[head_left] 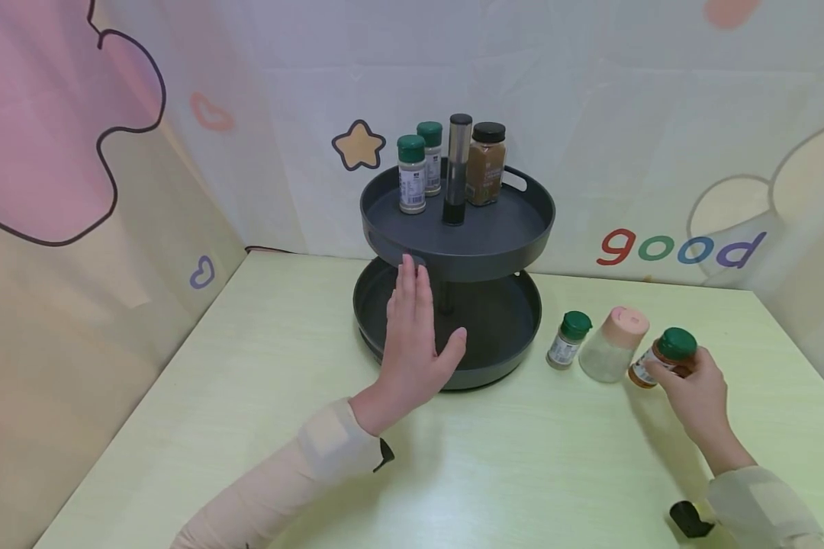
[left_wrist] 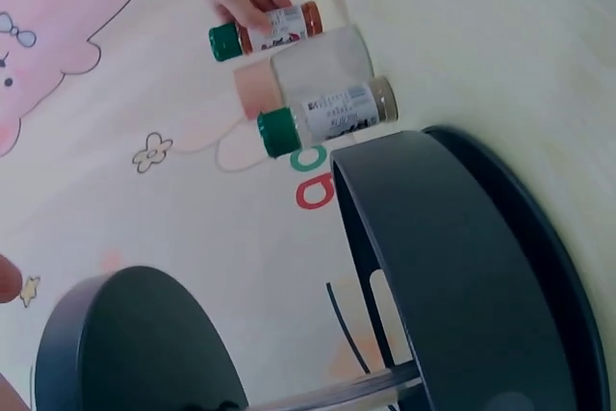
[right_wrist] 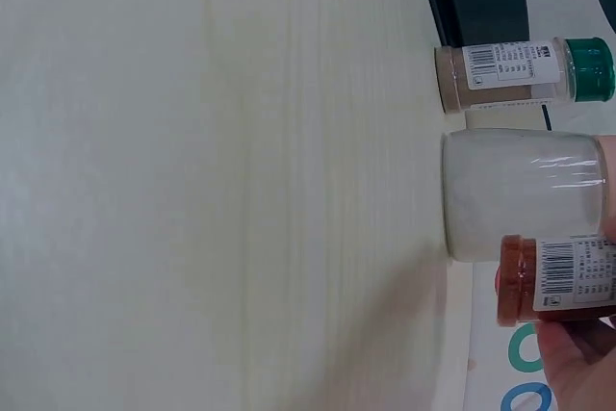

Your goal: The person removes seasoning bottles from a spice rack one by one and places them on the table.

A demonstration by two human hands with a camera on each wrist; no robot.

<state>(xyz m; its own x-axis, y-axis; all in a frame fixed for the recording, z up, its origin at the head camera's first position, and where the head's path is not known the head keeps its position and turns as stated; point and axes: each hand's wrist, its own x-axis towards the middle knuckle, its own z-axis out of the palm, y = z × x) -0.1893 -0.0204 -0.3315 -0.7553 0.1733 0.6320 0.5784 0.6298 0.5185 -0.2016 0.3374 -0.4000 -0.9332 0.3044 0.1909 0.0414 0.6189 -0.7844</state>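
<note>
My right hand (head_left: 696, 393) grips a green-capped spice jar (head_left: 664, 354) with reddish-brown contents and a white barcode label (right_wrist: 575, 273). Left of it stand a clear jar with a pink lid (head_left: 614, 345) and another green-capped spice jar (head_left: 568, 341), this one with pale brown powder. In the head view my left hand (head_left: 415, 335) is raised with straight fingers and thumb apart, in front of a dark two-tier round rack (head_left: 456, 267). Its fingertips overlap the upper tier's rim there. Nothing is in that hand.
On the upper tier stand two green-capped spice jars (head_left: 412, 175) and a black-capped brown jar (head_left: 486, 164), around a metal centre post (head_left: 458, 168). The lower tier (head_left: 481, 374) sits on the pale table (head_left: 247, 366). A printed curtain (head_left: 302, 99) hangs behind.
</note>
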